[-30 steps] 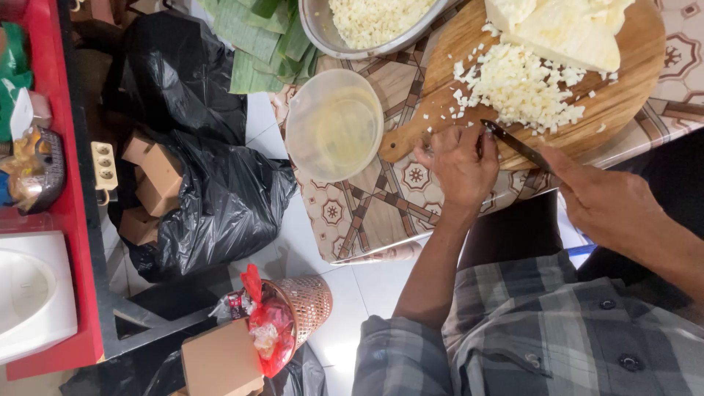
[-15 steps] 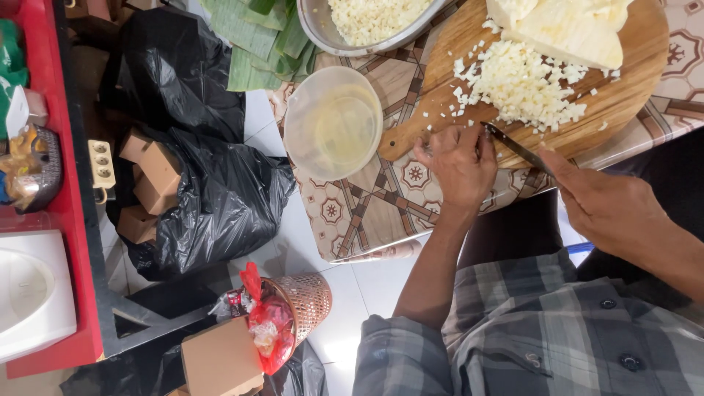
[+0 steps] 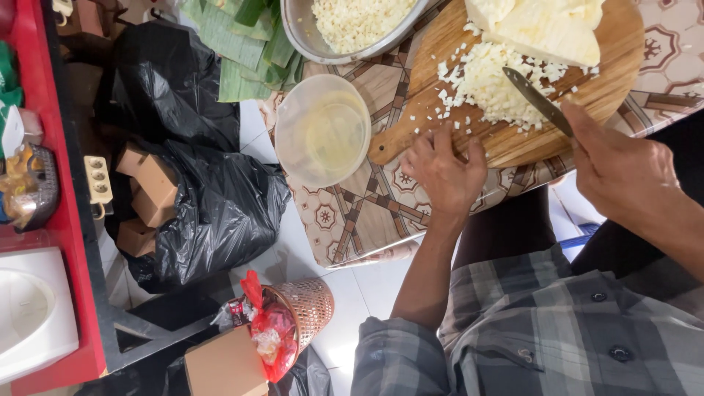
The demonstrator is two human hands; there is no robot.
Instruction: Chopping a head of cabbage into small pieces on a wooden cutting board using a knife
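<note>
My right hand (image 3: 623, 172) grips a dark-bladed knife (image 3: 535, 99) whose tip lies against a pile of finely chopped white bits (image 3: 488, 84) on a round wooden cutting board (image 3: 609, 88). Large pale uncut slabs (image 3: 546, 29) rest at the board's far side. My left hand (image 3: 444, 172) lies with spread fingers on the board's near edge, beside its handle (image 3: 392, 147), holding nothing.
A clear plastic bowl (image 3: 323, 132) stands left of the board on the patterned tablecloth (image 3: 367, 213). A metal bowl of chopped white bits (image 3: 352, 26) sits beyond it, next to green leaves (image 3: 242, 44). Black bags (image 3: 213, 213), cardboard boxes (image 3: 150, 191), a woven basket (image 3: 304, 304) and a red shelf (image 3: 66, 220) crowd the floor at left.
My right hand has moved the knife away from my left hand and up against the chopped pile. My left hand stays on the board's edge.
</note>
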